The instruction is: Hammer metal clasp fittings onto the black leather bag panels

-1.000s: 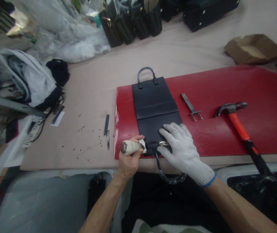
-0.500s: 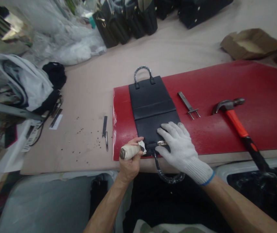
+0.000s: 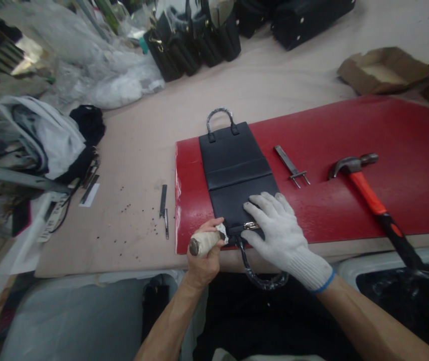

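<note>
A black handbag body [image 3: 235,150] lies flat, with one plastic-wrapped handle at its far end and another wrapped handle [image 3: 252,278] hanging over the table's near edge. Bare, my left hand [image 3: 205,265] is closed round a tool with a cream-wrapped handle [image 3: 204,242]. That tool's tip is at the bag's near left edge, hidden from view. My right hand [image 3: 282,233], in a white knit glove, rests open on the bag with fingers spread. Beside its thumb shows a shiny metal fitting [image 3: 251,225] on a black strap.
Under the bag is a red mat [image 3: 349,125]. On it lie a two-pronged punch [image 3: 291,165] and a claw hammer [image 3: 368,193]. Small metal tools [image 3: 163,200] and black bits lie left. Further back stand black bags [image 3: 195,47] and a cardboard tray [image 3: 385,70].
The view has shifted slightly, so everything sits a little lower. Both hands keep their places on the bag, the left still gripping the wrapped-handle tool.
</note>
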Demonstrator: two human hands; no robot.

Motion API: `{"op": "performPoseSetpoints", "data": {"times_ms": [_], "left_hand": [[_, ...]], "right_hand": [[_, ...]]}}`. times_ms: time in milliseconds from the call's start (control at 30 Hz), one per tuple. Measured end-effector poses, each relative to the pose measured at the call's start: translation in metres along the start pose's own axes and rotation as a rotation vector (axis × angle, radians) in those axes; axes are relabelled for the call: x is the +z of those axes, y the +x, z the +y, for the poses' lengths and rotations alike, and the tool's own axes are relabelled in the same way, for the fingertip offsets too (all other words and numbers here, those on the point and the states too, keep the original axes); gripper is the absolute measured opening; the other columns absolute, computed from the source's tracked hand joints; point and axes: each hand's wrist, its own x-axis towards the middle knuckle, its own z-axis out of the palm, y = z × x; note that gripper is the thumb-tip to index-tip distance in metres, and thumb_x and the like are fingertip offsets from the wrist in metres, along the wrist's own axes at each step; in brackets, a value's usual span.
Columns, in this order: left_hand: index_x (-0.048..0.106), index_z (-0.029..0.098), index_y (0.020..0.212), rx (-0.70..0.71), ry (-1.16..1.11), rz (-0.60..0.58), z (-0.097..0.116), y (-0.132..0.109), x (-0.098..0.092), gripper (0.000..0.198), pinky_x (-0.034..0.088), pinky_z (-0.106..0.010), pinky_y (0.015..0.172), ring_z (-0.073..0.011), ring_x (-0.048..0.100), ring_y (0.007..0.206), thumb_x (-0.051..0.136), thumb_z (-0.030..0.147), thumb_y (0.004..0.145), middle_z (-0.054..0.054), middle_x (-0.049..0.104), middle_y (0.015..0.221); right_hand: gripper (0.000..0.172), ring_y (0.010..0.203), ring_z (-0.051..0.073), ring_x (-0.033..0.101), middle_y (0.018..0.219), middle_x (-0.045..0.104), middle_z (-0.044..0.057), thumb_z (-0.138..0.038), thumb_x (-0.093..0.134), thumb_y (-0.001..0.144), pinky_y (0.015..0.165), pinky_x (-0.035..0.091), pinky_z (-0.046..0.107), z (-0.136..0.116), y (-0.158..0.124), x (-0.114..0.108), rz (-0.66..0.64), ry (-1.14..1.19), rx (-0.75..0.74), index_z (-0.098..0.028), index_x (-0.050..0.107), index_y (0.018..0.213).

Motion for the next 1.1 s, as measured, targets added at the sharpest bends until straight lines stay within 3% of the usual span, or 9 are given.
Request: {"op": "performPoseSetpoints", "data": {"times_ms": [567, 700, 767, 867, 933, 1000, 1100], "left_hand": [[0.061, 0.020, 0.111, -0.071, 0.091, -0.131, 0.007, 0.015, -0.003, 0.019, 0.055, -0.041, 0.101, -0.0245, 0.069, 0.114, 0.065, 0.017, 0.092, -0.011, 0.072, 0.119], [0.063, 0.019, 0.109, -0.111, 0.150, -0.172, 0.015, 0.022, -0.002, 0.020, 0.058, -0.036, 0.090, -0.0235, 0.071, 0.105, 0.063, 0.016, 0.090, -0.010, 0.072, 0.115], [0.063, 0.018, 0.110, -0.134, 0.159, -0.214, 0.019, 0.026, -0.001, 0.022, 0.058, -0.033, 0.082, -0.0217, 0.071, 0.096, 0.060, 0.015, 0.089, -0.010, 0.072, 0.111], [0.063, 0.016, 0.114, -0.170, 0.173, -0.264, 0.025, 0.030, 0.001, 0.027, 0.056, -0.031, 0.076, -0.0191, 0.069, 0.082, 0.058, 0.014, 0.088, -0.008, 0.071, 0.100], [0.063, 0.016, 0.115, -0.183, 0.188, -0.266, 0.028, 0.031, 0.002, 0.028, 0.054, -0.031, 0.077, -0.0192, 0.067, 0.081, 0.059, 0.014, 0.087, -0.007, 0.070, 0.098], [0.064, 0.016, 0.112, -0.182, 0.202, -0.251, 0.028, 0.032, 0.003, 0.027, 0.053, -0.032, 0.080, -0.0204, 0.067, 0.085, 0.060, 0.014, 0.086, -0.007, 0.070, 0.099], [0.064, 0.017, 0.104, -0.169, 0.204, -0.240, 0.028, 0.032, 0.004, 0.020, 0.051, -0.033, 0.082, -0.0214, 0.065, 0.087, 0.059, 0.013, 0.084, -0.007, 0.070, 0.097]], "right_hand": [[0.052, 0.139, 0.039, 0.046, 0.144, 0.059, 0.014, -0.038, 0.071, 0.086, 0.123, 0.026, 0.061, 0.002, 0.000, 0.002, 0.008, -0.001, -0.004, -0.015, 0.066, 0.132], [0.047, 0.137, 0.040, 0.047, 0.142, 0.060, 0.014, -0.036, 0.068, 0.088, 0.121, 0.028, 0.063, 0.001, 0.000, 0.003, 0.027, 0.021, -0.030, -0.015, 0.067, 0.130], [0.041, 0.134, 0.037, 0.052, 0.139, 0.062, 0.014, -0.036, 0.063, 0.092, 0.118, 0.035, 0.059, 0.005, -0.002, -0.003, 0.067, 0.078, -0.028, -0.016, 0.067, 0.128], [0.042, 0.125, 0.034, 0.059, 0.133, 0.064, 0.016, -0.041, 0.056, 0.097, 0.108, 0.047, 0.050, 0.027, -0.008, -0.028, 0.201, 0.050, 0.093, -0.014, 0.066, 0.127], [0.048, 0.121, 0.038, 0.060, 0.133, 0.063, 0.021, -0.046, 0.053, 0.096, 0.100, 0.050, 0.051, 0.051, -0.016, -0.055, 0.245, -0.137, 0.233, -0.012, 0.066, 0.128], [0.053, 0.114, 0.043, 0.062, 0.132, 0.062, 0.027, -0.049, 0.052, 0.096, 0.085, 0.050, 0.053, 0.079, -0.027, -0.082, 0.161, -0.368, 0.411, -0.011, 0.065, 0.129], [0.046, 0.083, 0.040, 0.065, 0.107, 0.064, 0.030, -0.054, 0.052, 0.093, 0.062, 0.040, 0.049, 0.114, -0.044, -0.108, -0.043, -0.503, 0.703, -0.017, 0.068, 0.115]]}}
